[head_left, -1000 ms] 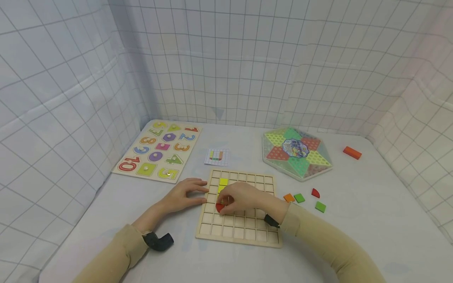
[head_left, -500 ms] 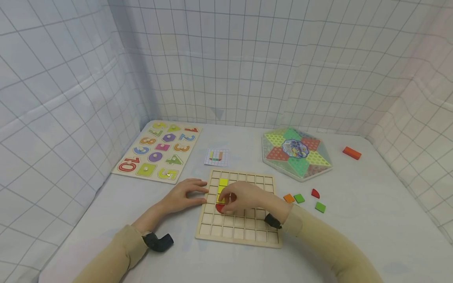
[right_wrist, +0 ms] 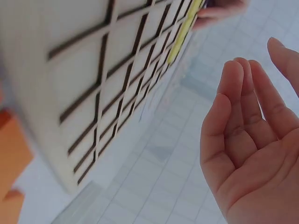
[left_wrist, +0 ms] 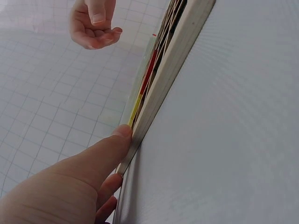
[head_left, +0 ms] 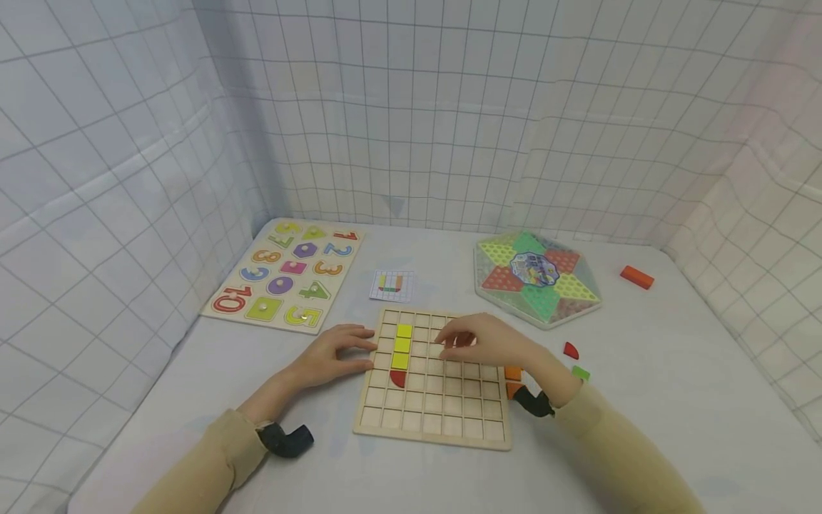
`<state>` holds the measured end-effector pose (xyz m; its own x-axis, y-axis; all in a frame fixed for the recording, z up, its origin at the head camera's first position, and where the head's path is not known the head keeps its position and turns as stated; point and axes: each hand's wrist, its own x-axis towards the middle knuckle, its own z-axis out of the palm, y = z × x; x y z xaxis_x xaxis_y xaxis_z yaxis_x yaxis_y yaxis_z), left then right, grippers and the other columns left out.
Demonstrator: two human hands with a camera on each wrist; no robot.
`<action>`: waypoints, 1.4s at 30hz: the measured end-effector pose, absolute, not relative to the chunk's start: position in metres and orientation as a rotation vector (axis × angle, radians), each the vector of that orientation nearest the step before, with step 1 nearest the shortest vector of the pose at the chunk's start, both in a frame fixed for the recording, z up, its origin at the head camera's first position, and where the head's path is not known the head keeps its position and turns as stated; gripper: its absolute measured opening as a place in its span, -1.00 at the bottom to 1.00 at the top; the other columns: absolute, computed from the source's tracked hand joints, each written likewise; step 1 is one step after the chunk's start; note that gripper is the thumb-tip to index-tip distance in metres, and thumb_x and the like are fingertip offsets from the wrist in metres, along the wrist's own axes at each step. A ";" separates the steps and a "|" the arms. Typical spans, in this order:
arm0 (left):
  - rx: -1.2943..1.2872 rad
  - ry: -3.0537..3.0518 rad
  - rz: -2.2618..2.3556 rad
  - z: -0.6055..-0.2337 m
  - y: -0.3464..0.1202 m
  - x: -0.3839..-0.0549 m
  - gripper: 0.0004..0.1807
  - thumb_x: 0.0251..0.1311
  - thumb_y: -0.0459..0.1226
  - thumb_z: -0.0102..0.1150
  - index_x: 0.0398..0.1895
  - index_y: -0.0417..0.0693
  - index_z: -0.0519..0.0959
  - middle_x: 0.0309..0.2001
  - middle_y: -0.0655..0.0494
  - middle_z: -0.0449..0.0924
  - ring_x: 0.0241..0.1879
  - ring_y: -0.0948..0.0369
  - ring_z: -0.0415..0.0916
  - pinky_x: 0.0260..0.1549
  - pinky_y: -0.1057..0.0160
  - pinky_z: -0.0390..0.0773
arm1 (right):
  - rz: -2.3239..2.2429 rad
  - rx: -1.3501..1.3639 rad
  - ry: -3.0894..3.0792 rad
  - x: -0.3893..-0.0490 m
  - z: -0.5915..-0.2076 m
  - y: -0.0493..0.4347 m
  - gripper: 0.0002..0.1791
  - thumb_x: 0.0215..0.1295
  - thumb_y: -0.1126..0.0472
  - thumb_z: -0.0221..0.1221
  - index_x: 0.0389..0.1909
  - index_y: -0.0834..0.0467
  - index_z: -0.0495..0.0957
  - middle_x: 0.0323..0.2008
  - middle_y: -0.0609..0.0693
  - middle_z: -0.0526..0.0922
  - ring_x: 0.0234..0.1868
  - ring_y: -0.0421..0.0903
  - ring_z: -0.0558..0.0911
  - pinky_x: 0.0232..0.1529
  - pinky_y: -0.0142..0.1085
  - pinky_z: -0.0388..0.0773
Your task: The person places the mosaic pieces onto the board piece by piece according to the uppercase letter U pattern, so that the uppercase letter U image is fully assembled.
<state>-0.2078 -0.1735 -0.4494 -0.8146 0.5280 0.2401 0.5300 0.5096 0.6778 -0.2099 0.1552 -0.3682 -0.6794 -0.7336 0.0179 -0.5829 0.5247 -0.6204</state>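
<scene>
A wooden grid board lies in front of me, its cells framed by thin raised strips. Three yellow square tiles form a column on it, and a red quarter-circle tile sits in the cell just below them. My left hand rests on the table with its fingertips touching the board's left edge; the left wrist view shows the thumb against that edge. Above the right half of the board is my right hand, fingers loosely bent. The right wrist view shows its palm holding nothing.
Right of the board lie orange tiles, a green tile and another red quarter-circle, partly hidden by my right arm. Behind are a pattern card, a number puzzle, a star-patterned hexagonal game board and an orange-red block.
My right hand has let go of the red quarter-circle tile and moved right and slightly up, uncovering the yellow tiles. The left hand stays at the board's edge.
</scene>
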 end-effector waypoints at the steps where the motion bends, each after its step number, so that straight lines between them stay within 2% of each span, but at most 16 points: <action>1: -0.954 -2.727 -1.228 -0.450 -0.174 -0.208 -0.62 0.05 -0.01 0.33 -0.06 0.10 0.66 0.19 0.12 0.46 0.27 0.04 0.24 0.25 -0.06 0.19 | -0.903 -1.108 2.532 -0.210 -0.368 0.162 -0.63 0.26 -0.06 0.18 -0.04 0.09 0.60 -0.29 -0.27 0.60 -0.28 -0.29 0.56 -0.19 -0.34 0.55; 13: -0.960 -2.716 -1.238 -0.449 -0.174 -0.207 -0.62 0.05 -0.01 0.33 -0.06 0.09 0.66 0.18 0.11 0.47 0.27 0.03 0.24 0.25 -0.07 0.18 | -1.043 -0.890 2.642 -0.200 -0.368 0.229 -0.62 0.28 0.01 0.19 0.01 0.16 0.56 -0.28 -0.17 0.60 -0.26 -0.18 0.56 -0.15 -0.20 0.55; 19: -0.958 -2.725 -1.229 -0.448 -0.174 -0.207 -0.61 0.05 -0.01 0.33 -0.05 0.10 0.66 0.19 0.12 0.46 0.28 0.04 0.24 0.25 -0.06 0.18 | -1.063 -0.809 2.735 -0.195 -0.376 0.252 -0.64 0.27 0.04 0.20 -0.01 0.16 0.57 -0.33 -0.17 0.61 -0.27 -0.19 0.56 -0.19 -0.23 0.56; 26: -0.958 -2.726 -1.230 -0.448 -0.173 -0.207 -0.61 0.05 -0.01 0.33 -0.04 0.10 0.66 0.19 0.12 0.46 0.28 0.04 0.23 0.25 -0.07 0.18 | -1.121 -0.789 2.783 -0.192 -0.388 0.270 -0.69 0.26 0.15 0.22 -0.03 0.21 0.57 -0.26 -0.12 0.62 -0.29 -0.21 0.57 -0.21 -0.32 0.57; 32: -0.955 -2.733 -1.232 -0.447 -0.173 -0.206 -0.61 0.05 -0.01 0.33 -0.04 0.09 0.66 0.19 0.12 0.46 0.28 0.04 0.23 0.25 -0.07 0.18 | -1.103 -0.690 2.838 -0.190 -0.397 0.281 -0.66 0.23 0.12 0.25 -0.03 0.19 0.58 -0.27 -0.11 0.62 -0.31 -0.21 0.55 -0.29 -0.35 0.55; 42: -0.953 -2.733 -1.239 -0.447 -0.174 -0.206 -0.60 0.05 -0.01 0.33 -0.04 0.09 0.66 0.19 0.11 0.46 0.28 0.04 0.24 0.24 -0.07 0.19 | -1.196 -0.645 2.787 -0.189 -0.399 0.290 -0.63 0.20 0.18 0.28 0.01 0.23 0.55 -0.15 0.06 0.63 -0.20 -0.13 0.58 -0.19 -0.33 0.57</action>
<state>-0.2064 -0.1735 -0.4472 -0.8168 0.5280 0.2327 0.5230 0.5071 0.6851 -0.1891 0.2905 -0.3990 -0.9127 -0.3897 0.1233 -0.3579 0.6162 -0.7016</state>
